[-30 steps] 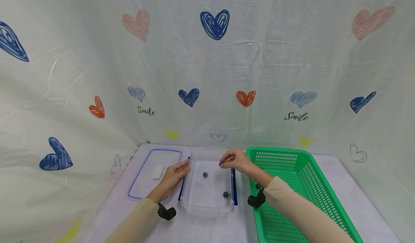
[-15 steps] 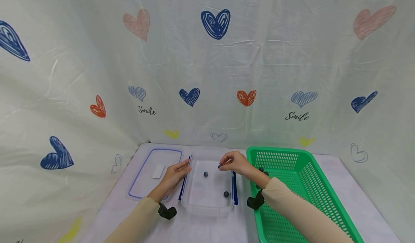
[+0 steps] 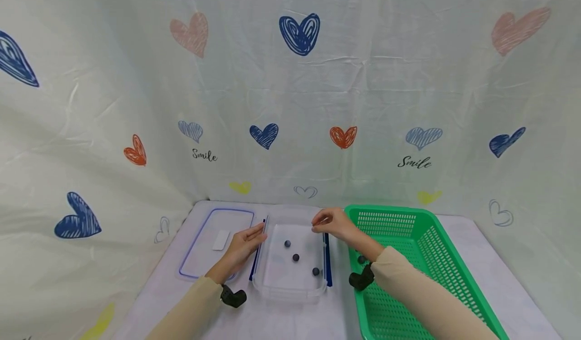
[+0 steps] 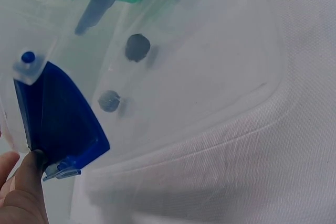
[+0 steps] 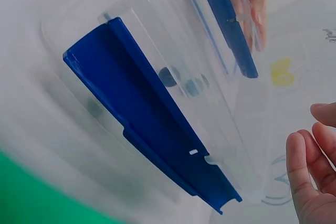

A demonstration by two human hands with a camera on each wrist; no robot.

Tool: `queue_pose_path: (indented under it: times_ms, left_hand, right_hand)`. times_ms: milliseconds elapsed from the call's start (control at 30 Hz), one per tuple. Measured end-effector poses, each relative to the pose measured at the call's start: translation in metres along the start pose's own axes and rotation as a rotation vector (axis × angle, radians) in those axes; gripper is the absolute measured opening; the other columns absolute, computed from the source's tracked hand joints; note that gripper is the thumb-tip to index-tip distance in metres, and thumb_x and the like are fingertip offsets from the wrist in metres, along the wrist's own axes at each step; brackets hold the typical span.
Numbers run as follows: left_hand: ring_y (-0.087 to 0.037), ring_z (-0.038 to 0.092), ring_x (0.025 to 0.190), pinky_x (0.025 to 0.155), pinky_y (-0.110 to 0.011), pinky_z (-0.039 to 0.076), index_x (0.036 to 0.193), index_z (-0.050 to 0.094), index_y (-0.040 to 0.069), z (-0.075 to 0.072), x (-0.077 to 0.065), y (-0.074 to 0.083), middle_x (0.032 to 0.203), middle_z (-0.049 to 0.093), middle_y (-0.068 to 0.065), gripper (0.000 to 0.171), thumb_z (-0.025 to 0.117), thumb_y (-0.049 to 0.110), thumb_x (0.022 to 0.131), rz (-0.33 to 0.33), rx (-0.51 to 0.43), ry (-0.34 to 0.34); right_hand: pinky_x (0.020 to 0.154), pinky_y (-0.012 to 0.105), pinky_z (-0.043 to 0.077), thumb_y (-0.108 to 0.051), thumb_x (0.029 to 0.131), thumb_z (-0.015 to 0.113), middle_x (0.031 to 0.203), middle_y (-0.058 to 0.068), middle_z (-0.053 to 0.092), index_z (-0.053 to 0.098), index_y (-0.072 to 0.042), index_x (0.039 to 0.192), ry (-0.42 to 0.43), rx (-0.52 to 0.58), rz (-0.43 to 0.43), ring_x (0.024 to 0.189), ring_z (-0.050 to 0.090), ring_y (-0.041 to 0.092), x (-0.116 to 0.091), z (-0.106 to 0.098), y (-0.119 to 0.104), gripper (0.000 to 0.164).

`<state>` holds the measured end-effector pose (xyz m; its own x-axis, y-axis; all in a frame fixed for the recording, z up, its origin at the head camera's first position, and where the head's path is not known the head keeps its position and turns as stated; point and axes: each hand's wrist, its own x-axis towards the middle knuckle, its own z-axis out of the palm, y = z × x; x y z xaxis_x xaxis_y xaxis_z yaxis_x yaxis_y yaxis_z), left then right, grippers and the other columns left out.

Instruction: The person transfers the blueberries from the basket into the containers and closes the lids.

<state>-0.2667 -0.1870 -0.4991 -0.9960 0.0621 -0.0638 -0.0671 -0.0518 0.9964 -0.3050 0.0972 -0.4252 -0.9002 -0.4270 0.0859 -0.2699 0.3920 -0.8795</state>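
Three blueberries, one of them this middle blueberry (image 3: 296, 258), lie apart on the floor of a clear plastic box (image 3: 290, 290) with blue side latches. At the box's left side, my left hand (image 3: 242, 249) rests its straight fingers against the rim; the left wrist view shows its thumb against the end of a blue latch (image 4: 65, 119). Over the far right corner of the box is my right hand (image 3: 333, 224), its fingers loosely bent. In the right wrist view, a gap shows between thumb and fingertips (image 5: 296, 148), with nothing held there.
A green basket (image 3: 467, 274) stands right of the box, under the right forearm. One blueberry (image 3: 361, 260) shows inside it by the wrist. Left of the box lies a clear lid (image 3: 199, 249) with a blue seal and a white label (image 3: 221, 240).
The blueberry that my right hand pinched now lies in the box between the other two. My right hand has let go and risen slightly right. The left hand stays put.
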Motion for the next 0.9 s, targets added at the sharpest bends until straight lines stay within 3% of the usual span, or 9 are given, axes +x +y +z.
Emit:
queue_pose_path:
  times_ms: [200, 700, 900]
  left_hand:
    - [-0.027, 0.038, 0.127, 0.1, -0.037, 0.035, 0.136, 0.041, 0.0, 0.0, 0.0, 0.0, 0.139, 0.04, -0.017, 0.054, 0.062, 0.016, 0.089, -0.013, 0.021, 0.006]
    - [-0.026, 0.04, 0.126, 0.099, -0.035, 0.036, 0.135, 0.044, -0.001, 0.0, 0.0, 0.0, 0.137, 0.042, -0.017, 0.052, 0.063, 0.014, 0.088, 0.0, 0.017, 0.019]
    - [-0.026, 0.039, 0.126, 0.099, -0.035, 0.036, 0.135, 0.043, -0.001, 0.001, 0.001, -0.001, 0.138, 0.041, -0.018, 0.053, 0.062, 0.013, 0.088, 0.001, 0.004, 0.012]
  right_hand:
    - [0.071, 0.032, 0.053, -0.009, 0.078, 0.073, 0.092, 0.008, 0.065, 0.069, -0.004, 0.088, 0.04, 0.059, 0.065, 0.079, 0.063, 0.018, -0.003, -0.014, 0.002, 0.012]
    - [0.076, 0.039, 0.053, -0.011, 0.081, 0.071, 0.099, 0.013, 0.062, 0.067, -0.002, 0.093, 0.099, 0.103, 0.085, 0.084, 0.063, 0.026, -0.02, -0.047, 0.015, 0.016]
    - [0.083, 0.049, 0.049, -0.014, 0.081, 0.071, 0.101, 0.015, 0.062, 0.065, 0.001, 0.098, 0.117, 0.101, 0.095, 0.086, 0.062, 0.027, -0.029, -0.059, 0.022, 0.023]
